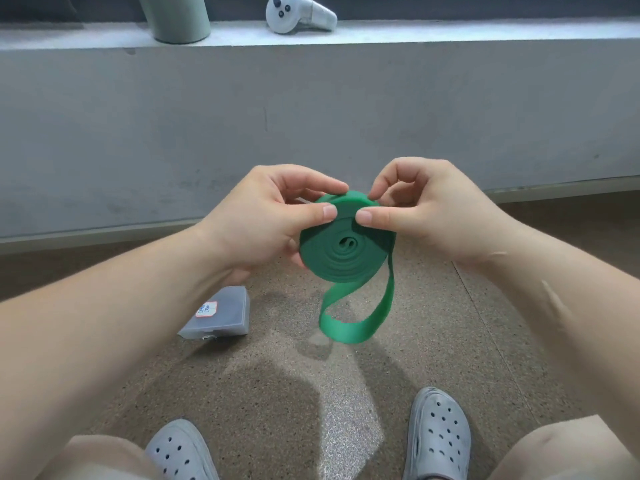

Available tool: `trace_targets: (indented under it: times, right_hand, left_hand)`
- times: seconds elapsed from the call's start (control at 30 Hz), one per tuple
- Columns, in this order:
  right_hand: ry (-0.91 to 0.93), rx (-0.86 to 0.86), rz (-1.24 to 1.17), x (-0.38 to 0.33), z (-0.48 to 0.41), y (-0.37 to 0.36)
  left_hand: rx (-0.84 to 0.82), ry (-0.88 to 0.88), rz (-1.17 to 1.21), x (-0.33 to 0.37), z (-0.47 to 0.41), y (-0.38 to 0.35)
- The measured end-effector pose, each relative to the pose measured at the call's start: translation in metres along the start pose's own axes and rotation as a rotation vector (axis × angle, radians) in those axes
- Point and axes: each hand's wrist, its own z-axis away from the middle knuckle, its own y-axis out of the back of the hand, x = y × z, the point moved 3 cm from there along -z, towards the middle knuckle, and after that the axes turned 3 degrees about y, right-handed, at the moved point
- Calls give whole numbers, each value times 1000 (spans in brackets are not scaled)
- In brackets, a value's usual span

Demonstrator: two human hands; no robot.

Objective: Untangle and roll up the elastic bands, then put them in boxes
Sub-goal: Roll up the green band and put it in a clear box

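Winding in the rest of the flat green elastic band (pixel 346 252) is calling for steady tension, thumbs pressing the coil flat so layers are not slipping. It is sitting in mid-air between the hands: the left hand (pixel 263 220) is gripping the roll's side, the right hand (pixel 426 213) is pinching its top edge.

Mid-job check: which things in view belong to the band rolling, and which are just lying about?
Job: green elastic band, mostly rolled, pinched by left hand and right hand, tail hanging loose; labelled translucent plastic box on the floor.
Lying about: white handheld controller and pale green cylinder on the ledge; grey clogs.
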Motion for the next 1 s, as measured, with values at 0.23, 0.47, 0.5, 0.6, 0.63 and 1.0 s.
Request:
trace_targets:
  times: [0.23, 0.47, 0.5, 0.6, 0.63, 1.0]
  right_hand:
    - [82, 50, -94, -3, 0, 1]
    - [108, 6, -114, -3, 3, -6]
    - [108, 0, -104, -3, 3, -8]
    - [102, 32, -82, -3, 2, -4]
    - [97, 53, -74, -4, 1, -1]
    - [37, 25, -28, 4, -1, 5]
  left_hand:
    - [59, -39, 137, -3, 0, 2]
    - [-111, 32, 39, -3, 0, 2]
    - [-126, 26, -1, -3, 0, 0]
    - [-125, -2, -2, -2, 1, -3]
    - [-113, 1, 36, -3, 1, -5]
    - [103, 19, 201, -3, -3, 3]
